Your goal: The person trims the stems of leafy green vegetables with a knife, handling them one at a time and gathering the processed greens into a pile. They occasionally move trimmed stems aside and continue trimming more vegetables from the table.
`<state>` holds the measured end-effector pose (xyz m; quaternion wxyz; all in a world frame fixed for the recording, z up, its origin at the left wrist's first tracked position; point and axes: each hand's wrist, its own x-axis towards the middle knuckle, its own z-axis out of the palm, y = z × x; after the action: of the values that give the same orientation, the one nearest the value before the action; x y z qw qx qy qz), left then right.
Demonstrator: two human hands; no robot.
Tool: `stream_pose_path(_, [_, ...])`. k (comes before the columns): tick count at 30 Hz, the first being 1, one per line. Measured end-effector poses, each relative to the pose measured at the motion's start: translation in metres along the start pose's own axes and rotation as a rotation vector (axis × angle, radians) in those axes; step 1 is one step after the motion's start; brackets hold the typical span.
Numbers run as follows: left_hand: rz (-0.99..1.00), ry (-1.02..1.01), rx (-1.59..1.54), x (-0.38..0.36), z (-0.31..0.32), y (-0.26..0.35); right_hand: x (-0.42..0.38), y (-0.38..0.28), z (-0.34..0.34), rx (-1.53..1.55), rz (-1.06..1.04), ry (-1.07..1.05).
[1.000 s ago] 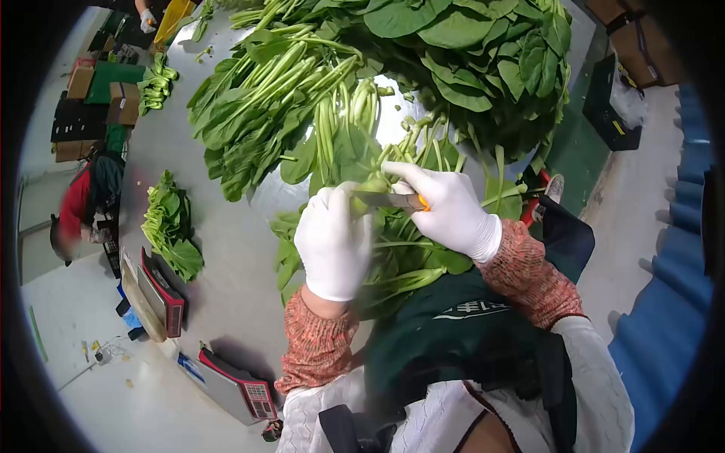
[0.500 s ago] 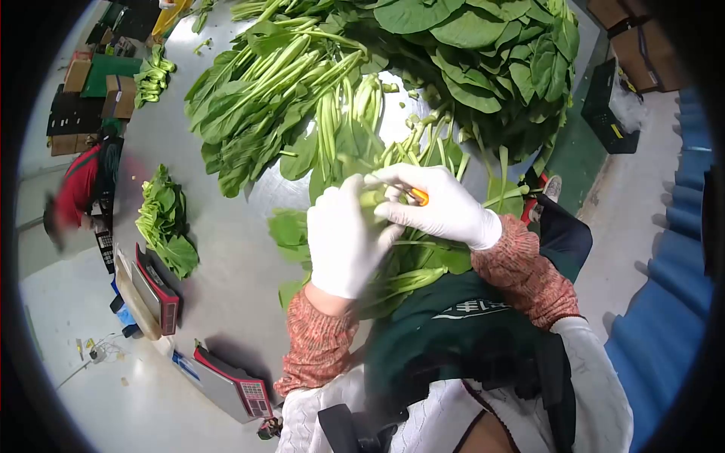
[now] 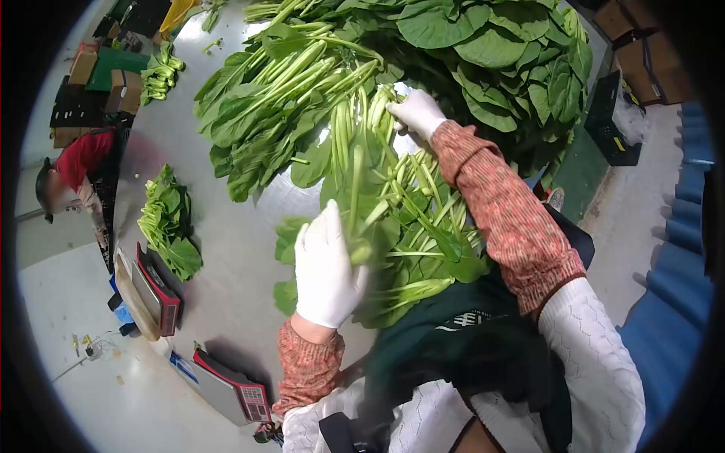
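My left hand [image 3: 328, 268], in a white glove, is closed around a leafy green [image 3: 356, 189]; its pale stem stands up beside the fingers, partly blurred. Farther out, my right hand [image 3: 419, 113], also gloved, has its fingers bent at the stem ends of a bunch of greens [image 3: 377, 113]. What it grips, if anything, is hidden, and no orange tool shows there now. Loose leafy stalks [image 3: 423, 249] lie between my hands and my dark apron. A big pile of greens [image 3: 264, 106] spreads at the upper left, with broad dark leaves [image 3: 498, 53] heaped at the upper right.
Small bunches of greens [image 3: 170, 226] sit on the left of the metal table [image 3: 226, 241]. Two red-edged scales [image 3: 234, 389] stand along its near left edge. Beyond it a person in red [image 3: 87, 158] bends over. A black crate [image 3: 610, 113] and cardboard boxes are at right.
My right hand has moved from beside the left hand up to the stem ends in the pile. The orange tool in it is out of sight. My left hand has shifted slightly down.
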<state>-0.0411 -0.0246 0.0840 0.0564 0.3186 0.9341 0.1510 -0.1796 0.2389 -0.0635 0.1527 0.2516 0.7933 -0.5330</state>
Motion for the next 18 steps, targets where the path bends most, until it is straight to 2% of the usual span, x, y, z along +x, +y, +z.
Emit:
stream_pose_path(2, [-0.008, 0.017, 0.096, 0.001, -0.003, -0.002, 0.002, -0.010, -0.001, 0.175, 0.105, -0.115])
stream_pose_path(3, [-0.034, 0.010, 0.090, -0.001, -0.008, -0.004, -0.011, -0.014, -0.002, 0.311, -0.002, -0.145])
stream_pose_path(4, [-0.063, 0.005, 0.082, -0.002, -0.012, -0.007, -0.024, -0.020, -0.007, 0.296, -0.148, -0.154])
stream_pose_path(5, [-0.090, 0.102, -0.034, -0.003, -0.011, -0.013, -0.039, -0.027, -0.013, 0.279, -0.297, -0.167])
stream_pose_path(7, [-0.141, 0.334, -0.395, -0.009, -0.008, -0.025, -0.089, -0.046, -0.024, 0.423, -0.443, -0.202])
stream_pose_path(8, [-0.133, 0.493, -0.472, 0.000, -0.007, -0.022, -0.099, -0.045, -0.022, 0.459, -0.515, -0.205])
stream_pose_path(9, [-0.104, 0.499, -0.542, 0.007, -0.013, -0.015, -0.110, -0.045, -0.022, 0.496, -0.587, -0.204])
stream_pose_path(10, [-0.064, 0.555, -0.518, 0.019, -0.015, -0.010, -0.129, -0.057, -0.031, 0.318, -0.506, -0.155])
stream_pose_path(11, [-0.023, 0.615, -0.490, 0.030, -0.018, -0.005, -0.139, -0.058, -0.028, 0.490, -0.523, -0.228])
stream_pose_path(13, [0.025, 0.599, -0.371, 0.046, -0.030, 0.005, -0.160, -0.068, -0.032, 0.390, -0.489, -0.218])
stream_pose_path(14, [0.046, 0.588, -0.311, 0.049, -0.034, 0.008, -0.158, -0.061, -0.024, 0.378, -0.579, -0.133])
stream_pose_path(17, [-0.047, 0.201, -0.261, 0.048, -0.043, 0.006, -0.164, -0.057, -0.027, 0.505, -0.448, -0.078])
stream_pose_path(18, [0.021, 0.124, -0.360, 0.047, -0.040, 0.004, -0.171, -0.062, -0.033, 0.580, -0.397, -0.088])
